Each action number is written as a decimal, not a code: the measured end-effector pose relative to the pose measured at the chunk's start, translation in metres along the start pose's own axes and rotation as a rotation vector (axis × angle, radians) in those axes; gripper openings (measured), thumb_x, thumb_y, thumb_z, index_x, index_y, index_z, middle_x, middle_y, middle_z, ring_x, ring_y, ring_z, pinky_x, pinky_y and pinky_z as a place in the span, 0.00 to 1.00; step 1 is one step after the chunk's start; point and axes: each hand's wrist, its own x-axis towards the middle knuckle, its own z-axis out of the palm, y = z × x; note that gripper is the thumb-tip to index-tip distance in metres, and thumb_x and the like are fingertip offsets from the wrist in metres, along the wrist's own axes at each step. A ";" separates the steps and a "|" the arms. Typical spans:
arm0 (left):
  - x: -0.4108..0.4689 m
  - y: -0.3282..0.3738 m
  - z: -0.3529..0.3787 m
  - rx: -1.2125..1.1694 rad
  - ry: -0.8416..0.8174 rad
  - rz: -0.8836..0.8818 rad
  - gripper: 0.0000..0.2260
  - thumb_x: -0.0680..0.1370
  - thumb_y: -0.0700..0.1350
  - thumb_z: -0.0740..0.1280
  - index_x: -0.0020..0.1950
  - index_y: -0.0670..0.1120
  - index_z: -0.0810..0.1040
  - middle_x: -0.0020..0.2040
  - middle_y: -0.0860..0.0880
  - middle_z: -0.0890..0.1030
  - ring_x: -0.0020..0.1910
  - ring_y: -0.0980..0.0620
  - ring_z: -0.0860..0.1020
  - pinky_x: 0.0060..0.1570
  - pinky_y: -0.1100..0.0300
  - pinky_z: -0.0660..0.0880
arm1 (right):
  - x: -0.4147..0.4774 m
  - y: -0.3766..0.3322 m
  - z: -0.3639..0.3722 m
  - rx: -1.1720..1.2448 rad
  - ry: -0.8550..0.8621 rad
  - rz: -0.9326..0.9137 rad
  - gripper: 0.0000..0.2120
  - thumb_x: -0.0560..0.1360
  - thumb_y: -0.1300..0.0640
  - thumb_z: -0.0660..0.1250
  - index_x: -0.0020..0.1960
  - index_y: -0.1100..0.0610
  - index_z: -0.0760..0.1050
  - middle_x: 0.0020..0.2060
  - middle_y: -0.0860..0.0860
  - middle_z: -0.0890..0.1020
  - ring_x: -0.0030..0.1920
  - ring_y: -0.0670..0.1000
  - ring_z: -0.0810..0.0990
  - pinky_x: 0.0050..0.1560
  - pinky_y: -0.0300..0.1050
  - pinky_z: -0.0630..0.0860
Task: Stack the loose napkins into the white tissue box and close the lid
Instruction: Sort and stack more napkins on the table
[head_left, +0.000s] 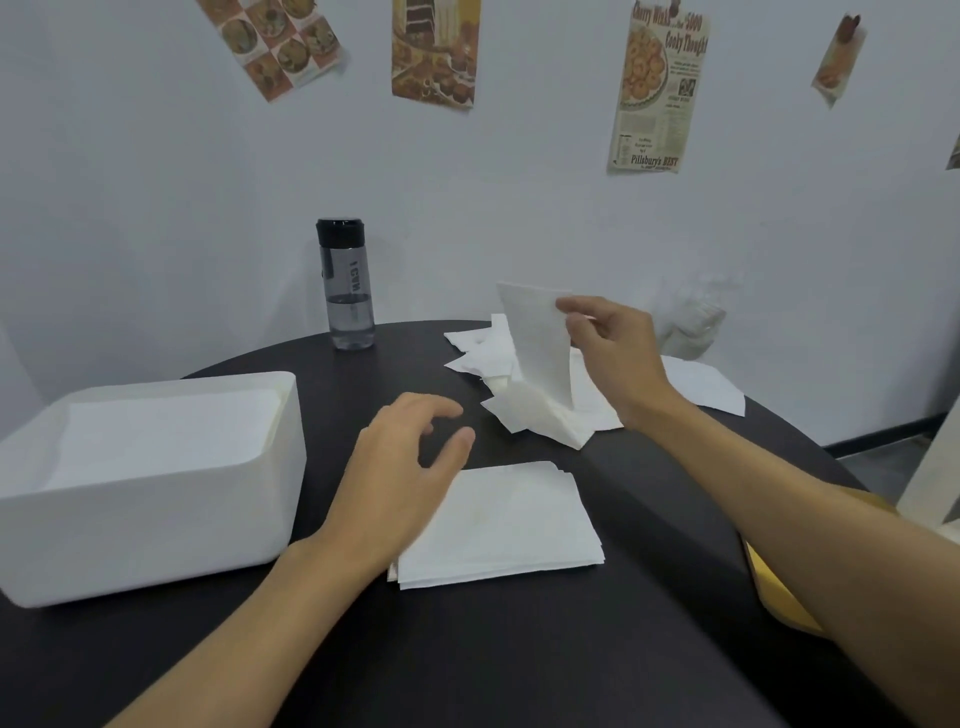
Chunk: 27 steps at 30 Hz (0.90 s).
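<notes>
Just right of the open white tissue box (156, 519), the left hand (400, 467) hovers, fingers loosely spread, over the squared napkin stack (504, 525), while farther right the right hand (613, 353) pinches one napkin (540, 343) upright above the loose pile (540, 415).

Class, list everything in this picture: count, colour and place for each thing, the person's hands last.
table: one, black, under everything
tissue box: one, white, open-topped, left on table, napkins inside
napkin stack: one, white, centre front
loose napkins: one pile, white, rear right
held napkin: one, white, lifted above that pile
bottle: one, clear with black cap, rear of table
posters: at least four, food prints, wall
yellow object: one, right edge, under right forearm
left hand: open, over the stack's left edge
right hand: pinching the held napkin
</notes>
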 end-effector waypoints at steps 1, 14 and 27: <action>0.001 0.001 -0.001 -0.073 0.025 -0.056 0.12 0.79 0.51 0.69 0.62 0.55 0.77 0.56 0.63 0.77 0.56 0.62 0.74 0.53 0.66 0.70 | -0.006 -0.008 -0.001 0.093 0.021 0.038 0.11 0.79 0.63 0.63 0.56 0.54 0.82 0.54 0.48 0.84 0.52 0.49 0.83 0.57 0.41 0.79; 0.007 0.019 -0.016 -0.703 0.020 -0.373 0.10 0.79 0.38 0.69 0.60 0.47 0.77 0.46 0.47 0.87 0.51 0.47 0.84 0.53 0.49 0.79 | -0.056 -0.036 -0.009 0.709 -0.052 0.329 0.06 0.79 0.68 0.64 0.48 0.61 0.79 0.44 0.55 0.84 0.44 0.53 0.83 0.46 0.44 0.80; 0.003 0.017 -0.019 -0.641 0.018 -0.321 0.07 0.79 0.40 0.70 0.49 0.49 0.87 0.46 0.48 0.87 0.47 0.52 0.82 0.56 0.52 0.77 | -0.066 -0.029 -0.025 0.174 -0.493 0.362 0.12 0.78 0.50 0.69 0.59 0.53 0.77 0.49 0.53 0.86 0.50 0.51 0.83 0.54 0.46 0.76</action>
